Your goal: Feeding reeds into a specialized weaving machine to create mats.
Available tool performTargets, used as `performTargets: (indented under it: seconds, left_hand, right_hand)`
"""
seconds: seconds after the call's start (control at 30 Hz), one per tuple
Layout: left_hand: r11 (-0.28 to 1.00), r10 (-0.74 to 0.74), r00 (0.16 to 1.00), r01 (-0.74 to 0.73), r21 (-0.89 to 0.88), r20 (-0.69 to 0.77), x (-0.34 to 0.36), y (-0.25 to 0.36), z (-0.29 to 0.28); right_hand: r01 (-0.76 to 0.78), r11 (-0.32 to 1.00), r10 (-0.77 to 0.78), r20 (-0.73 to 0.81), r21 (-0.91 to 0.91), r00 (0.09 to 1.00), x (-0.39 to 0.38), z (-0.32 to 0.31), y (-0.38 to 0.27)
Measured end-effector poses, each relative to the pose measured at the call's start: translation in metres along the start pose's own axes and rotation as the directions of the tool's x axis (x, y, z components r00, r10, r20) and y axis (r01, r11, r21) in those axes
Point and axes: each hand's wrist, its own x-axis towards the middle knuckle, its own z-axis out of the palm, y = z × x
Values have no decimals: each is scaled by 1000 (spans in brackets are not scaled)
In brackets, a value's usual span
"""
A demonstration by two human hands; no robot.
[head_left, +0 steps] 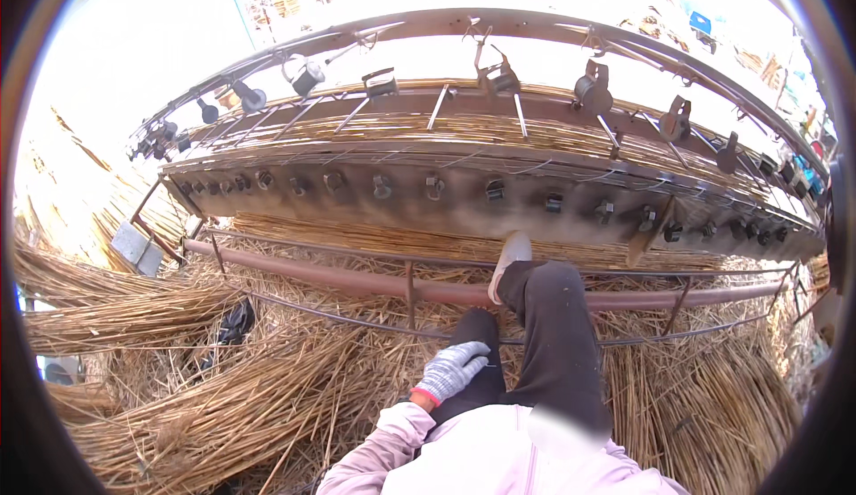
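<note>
My left hand point(453, 371), in a grey knitted glove with a pink cuff, lies on my left thigh in dark trousers point(477, 330). Its fingers rest flat over the cloth, and I see nothing held in it. My right hand does not show; a pale blurred patch covers part of my lap on that side. My right knee is bent, and a pale shoe point(514, 254) is set forward by the lower edge of a long metal frame point(357, 183). Reed stalks point(401, 127) lie lengthwise in this frame, among rods and several dark round spools or clamps point(593, 89).
A reddish-brown pipe point(312, 270) and thin rails point(294, 308) run across in front of my legs. Reed bundles point(223, 406) lie at left, with more reeds point(713, 406) at right. A grey block point(135, 247) hangs by the frame's left end; loose straw covers the ground.
</note>
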Motion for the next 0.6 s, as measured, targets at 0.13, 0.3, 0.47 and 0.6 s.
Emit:
performTargets:
  seconds: [0.13, 0.3, 0.47, 0.6]
  left_hand:
    - [981, -39, 994, 19, -195, -99, -5, -6, 1]
    - [969, -74, 993, 49, -242, -93, -4, -6, 1]
    - [921, -100, 988, 47, -386, -120, -2, 10, 1]
    - [912, -64, 981, -18, -409, -185, -6, 31, -11]
  right_hand:
    - [3, 999, -3, -7, 39, 1000, 4, 3, -4]
    - [21, 997, -21, -8, 76, 1000, 9, 10, -6]
    - [40, 993, -40, -4, 107, 999, 17, 17, -7]
    - [62, 990, -63, 1, 125, 998, 26, 25, -4]
